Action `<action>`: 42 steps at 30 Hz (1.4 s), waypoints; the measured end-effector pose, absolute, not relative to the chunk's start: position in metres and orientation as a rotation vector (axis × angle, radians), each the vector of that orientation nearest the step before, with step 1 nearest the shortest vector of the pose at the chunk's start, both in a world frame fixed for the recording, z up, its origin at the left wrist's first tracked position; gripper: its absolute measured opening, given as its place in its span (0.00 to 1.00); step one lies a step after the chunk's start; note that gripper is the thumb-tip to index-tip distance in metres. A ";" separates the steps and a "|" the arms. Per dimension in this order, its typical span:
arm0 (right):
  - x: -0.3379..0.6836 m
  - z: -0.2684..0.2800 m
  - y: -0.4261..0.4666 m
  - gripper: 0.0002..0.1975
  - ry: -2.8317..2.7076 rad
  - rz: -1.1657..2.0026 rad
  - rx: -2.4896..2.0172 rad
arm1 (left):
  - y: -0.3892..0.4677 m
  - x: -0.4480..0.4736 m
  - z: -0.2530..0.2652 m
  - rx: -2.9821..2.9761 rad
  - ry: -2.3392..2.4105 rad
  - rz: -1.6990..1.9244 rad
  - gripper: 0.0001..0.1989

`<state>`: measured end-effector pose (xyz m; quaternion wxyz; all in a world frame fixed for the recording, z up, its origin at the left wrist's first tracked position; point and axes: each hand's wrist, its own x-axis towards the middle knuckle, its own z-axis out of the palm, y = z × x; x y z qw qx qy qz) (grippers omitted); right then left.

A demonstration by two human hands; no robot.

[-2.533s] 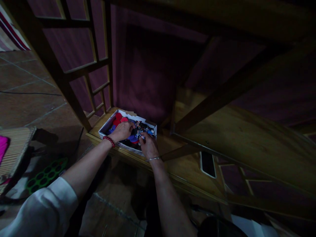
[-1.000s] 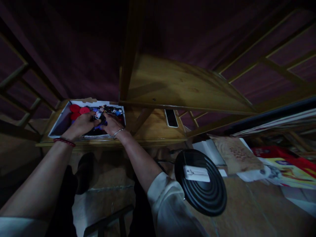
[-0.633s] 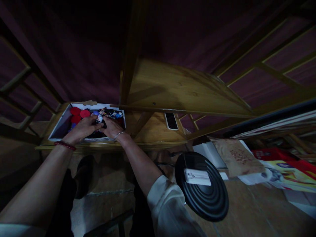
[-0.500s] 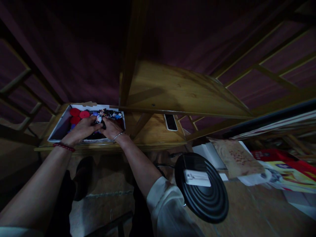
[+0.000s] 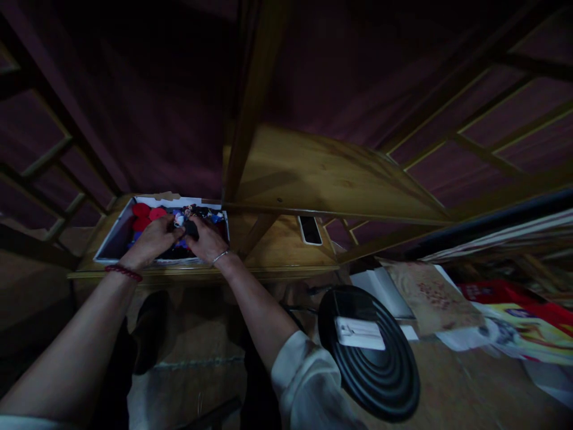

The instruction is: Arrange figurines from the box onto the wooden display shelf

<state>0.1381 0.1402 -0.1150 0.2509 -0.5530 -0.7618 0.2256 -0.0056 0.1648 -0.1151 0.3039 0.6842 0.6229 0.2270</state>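
Note:
A shallow white box point(image 5: 107, 245) stands on the wooden shelf, filled with small, mixed items. Red round pieces point(image 5: 142, 210) lie at its left, and dark pieces with white and blue bits point(image 5: 217, 217) at its right. Over the box, my left hand point(image 5: 154, 240), with a red bead bracelet, closes its thumb and fingers by a small whitish piece point(image 5: 179, 220). My right hand point(image 5: 206, 240), wearing a silver bangle, pinches a small dark piece point(image 5: 191, 228) close to the left fingertips. Dim light hides the exact kind of both pieces.
A phone point(image 5: 310, 230) lies on the shelf to the right, below a raised wooden panel point(image 5: 340, 173). On the floor stands a round black ribbed object point(image 5: 389, 382) with a white packet point(image 5: 360, 333) on it. Paper bags point(image 5: 434, 295) and colourful packaging point(image 5: 532, 328) lie farther right.
The view has tilted slightly, so everything sits a little lower. My hands have drawn a bit apart, and the dark piece between them shows more plainly.

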 end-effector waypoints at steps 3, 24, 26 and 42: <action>0.139 -0.110 0.129 0.24 -2.099 0.512 -1.566 | 0.152 -0.004 -0.113 1.894 1.615 0.543 0.16; 0.125 -0.101 0.107 0.21 -2.087 0.525 -2.101 | 0.119 -0.003 -0.102 2.263 1.729 0.347 0.20; 0.125 -0.101 0.106 0.21 -2.089 0.512 -2.109 | 0.118 -0.005 -0.099 2.290 1.695 0.330 0.20; 0.123 -0.101 0.104 0.22 -2.087 0.497 -2.141 | 0.119 -0.016 -0.090 2.333 1.610 0.326 0.20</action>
